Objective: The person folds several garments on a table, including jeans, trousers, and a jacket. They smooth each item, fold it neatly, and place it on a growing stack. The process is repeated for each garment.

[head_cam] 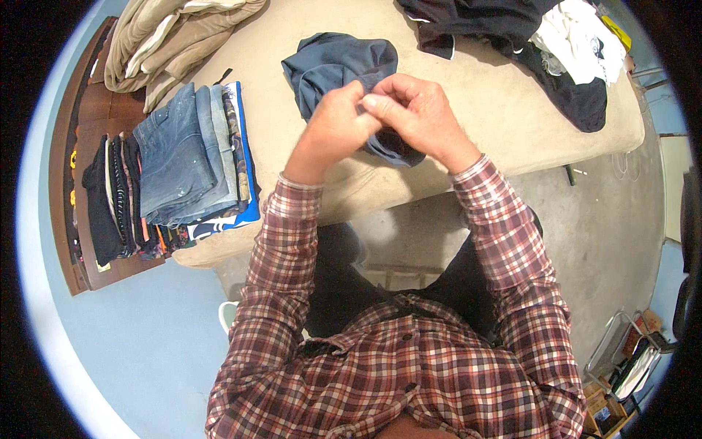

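A dark blue-grey cloth garment (329,66) lies bunched on a beige-covered mattress (482,104) before me. My left hand (339,125) has its thumb and fingers closed at the garment's near part. Close against it, my right hand (418,112) pinches the same area, its thumb and curled fingers meeting the left fingertips. The exact bit of cloth between the fingers is mostly hidden by the hands. Below them hangs a darker fold of the garment (397,151), towards the mattress's near edge.
Folded jeans (173,159) and other folded clothes (118,192) stand in a row at the left, beside a brown wooden headboard (88,230). A beige blanket (175,44) is heaped behind them. Black clothes (477,24) and a white printed shirt (581,44) lie at the far right.
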A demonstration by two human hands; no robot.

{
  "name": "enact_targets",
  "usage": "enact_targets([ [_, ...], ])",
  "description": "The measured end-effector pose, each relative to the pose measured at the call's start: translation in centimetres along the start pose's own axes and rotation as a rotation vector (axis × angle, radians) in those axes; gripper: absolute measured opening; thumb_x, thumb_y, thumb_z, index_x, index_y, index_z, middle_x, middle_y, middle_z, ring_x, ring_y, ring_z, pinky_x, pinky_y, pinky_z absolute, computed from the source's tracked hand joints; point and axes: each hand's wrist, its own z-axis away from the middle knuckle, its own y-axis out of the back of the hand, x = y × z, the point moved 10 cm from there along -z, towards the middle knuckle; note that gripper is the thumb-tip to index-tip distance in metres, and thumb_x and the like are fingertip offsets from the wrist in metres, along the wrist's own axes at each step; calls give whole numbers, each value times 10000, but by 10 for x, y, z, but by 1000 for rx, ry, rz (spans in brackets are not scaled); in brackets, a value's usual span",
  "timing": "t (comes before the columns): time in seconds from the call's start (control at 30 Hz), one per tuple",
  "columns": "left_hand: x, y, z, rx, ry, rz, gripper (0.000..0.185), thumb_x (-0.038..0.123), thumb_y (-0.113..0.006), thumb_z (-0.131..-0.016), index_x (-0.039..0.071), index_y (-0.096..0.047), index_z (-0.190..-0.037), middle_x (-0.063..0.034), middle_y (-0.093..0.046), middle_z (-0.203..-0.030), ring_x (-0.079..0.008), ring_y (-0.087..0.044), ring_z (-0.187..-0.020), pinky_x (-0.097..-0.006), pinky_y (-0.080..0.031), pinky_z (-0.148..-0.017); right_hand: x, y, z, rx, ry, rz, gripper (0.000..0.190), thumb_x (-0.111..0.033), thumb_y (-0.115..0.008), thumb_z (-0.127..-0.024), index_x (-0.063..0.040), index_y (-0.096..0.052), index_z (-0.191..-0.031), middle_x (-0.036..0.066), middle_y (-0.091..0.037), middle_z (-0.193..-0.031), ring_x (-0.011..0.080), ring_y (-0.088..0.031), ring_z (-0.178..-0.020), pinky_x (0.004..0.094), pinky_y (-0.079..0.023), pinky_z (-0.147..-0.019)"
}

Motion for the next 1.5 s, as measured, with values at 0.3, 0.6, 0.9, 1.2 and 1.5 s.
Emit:
enact_targets([
  [0.3, -2, -1, 14, -249, 190, 749, 247, 173, -642, -864, -4, -679, -1031, 9, -675, -933, -60, -598, -814, -219, -488, -768, -10, 29, -10, -56, 223, 126, 298, -196, -653, -904, -52, -657, -1165, 82, -638, -1134, 166, -594, -1040, 280, -479, -885],
  [0.6, 4, 9, 16, -262, 172, 757, 307, 202, -670, -835, -12, -679, -1056, -10, -683, -941, -65, -608, -832, -219, -484, -801, 2, -9, 6, -465, -140, -364, 135, -169, -676, -907, -35, -681, -900, -47, -626, -780, 42, -545, -713, 202, -453, -671],
  [0.9, -17, 6, 6, -201, 133, 538, 227, 221, -677, -826, 79, -574, -682, 84, -453, -684, -34, -404, -653, -227, -331, -603, 14, 35, -6, -160, -140, -416, 119, -177, -663, -905, -60, -669, -886, -57, -615, -784, 31, -533, -721, 195, -433, -666],
  [1.2, -9, 4, 11, -288, 103, 485, 260, 240, -667, -801, 53, -538, -675, 73, -457, -671, -42, -411, -649, -235, -337, -595, 37, 17, 2, -298, -329, -519, 220, -255, -643, -939, -46, -687, -991, -25, -658, -855, 59, -583, -772, 222, -470, -708],
  [1.5, -17, 11, 9, -268, 86, 418, 225, 203, -650, -804, 58, -533, -679, 83, -447, -675, -31, -409, -656, -234, -335, -601, 27, 43, -10, -118, -78, -193, 163, -116, -690, -887, -16, -701, -1014, 4, -691, -898, 76, -614, -820, 214, -490, -759],
])
